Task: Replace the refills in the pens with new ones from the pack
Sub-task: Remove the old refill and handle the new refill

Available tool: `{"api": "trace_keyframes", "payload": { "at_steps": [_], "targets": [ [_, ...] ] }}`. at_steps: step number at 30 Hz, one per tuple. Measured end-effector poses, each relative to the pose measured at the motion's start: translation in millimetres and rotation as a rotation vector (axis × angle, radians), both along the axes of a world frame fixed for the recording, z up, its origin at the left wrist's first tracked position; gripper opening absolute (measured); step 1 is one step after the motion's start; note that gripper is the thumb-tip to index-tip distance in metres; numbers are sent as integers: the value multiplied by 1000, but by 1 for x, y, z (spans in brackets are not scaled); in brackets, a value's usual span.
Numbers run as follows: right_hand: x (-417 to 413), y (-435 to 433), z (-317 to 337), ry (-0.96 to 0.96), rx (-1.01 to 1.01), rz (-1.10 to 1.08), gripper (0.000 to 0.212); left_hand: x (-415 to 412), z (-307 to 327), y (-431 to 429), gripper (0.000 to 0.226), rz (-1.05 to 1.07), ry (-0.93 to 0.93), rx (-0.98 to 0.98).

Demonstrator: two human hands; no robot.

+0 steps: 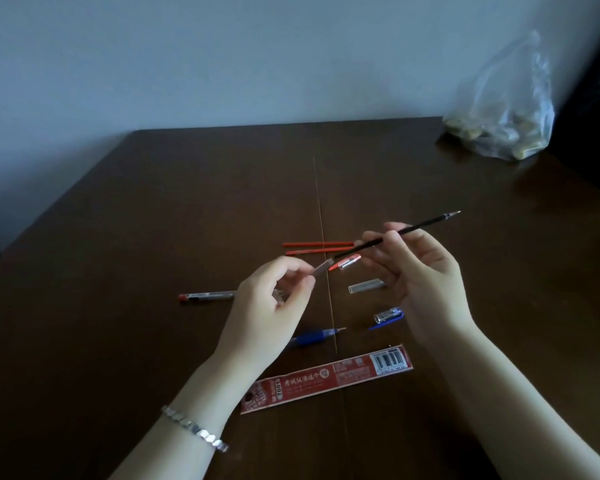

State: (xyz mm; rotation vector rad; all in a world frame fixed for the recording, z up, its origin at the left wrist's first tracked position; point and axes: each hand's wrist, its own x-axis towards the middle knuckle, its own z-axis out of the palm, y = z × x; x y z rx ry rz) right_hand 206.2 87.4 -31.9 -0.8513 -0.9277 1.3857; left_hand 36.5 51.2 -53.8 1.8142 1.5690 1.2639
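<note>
Head view: right hand [426,271] pinches a black refill [409,230] mid-shaft, tip up and away; left hand [267,299] pinches its clear tail end above the table [153,220]. Best to pick a barrel, keep the refill straight and feed it in tail first. Refill pack [326,377] lies nearest

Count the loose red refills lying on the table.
2: the far red refill and the near red refill lie side by side beyond the hands; the right hand covers their right ends, possibly hiding more.
</note>
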Motion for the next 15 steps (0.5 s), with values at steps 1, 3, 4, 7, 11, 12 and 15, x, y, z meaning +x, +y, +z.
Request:
{"api": "trace_keyframes", "payload": {
  "at_steps": [1, 3, 4, 7, 11, 12, 15],
  "targets": [
    [1, 0, -1, 2, 0, 3, 12, 1, 0, 0, 11, -5, -3, 6],
    [1, 1, -2, 4, -7, 17, 12, 1, -1, 1, 12, -13, -15, 19],
    [1, 1, -2, 11, -17, 30, 11, 0, -1, 1, 11, -20, -26, 26],
    [2, 4, -3, 75, -67, 86, 10, 0, 1, 0, 9, -33, -59, 71],
    [2, 5, -4, 130, -89, 149, 8, 1, 3, -2, 14, -53, -83, 150],
    [2, 5, -3, 134, -88, 157, 8, 1, 3, -2, 14, -57, -72, 171],
    [4, 5, -3, 104, -80, 154, 13, 0, 3, -2, 15, -78, 6, 241]
  ]
}}
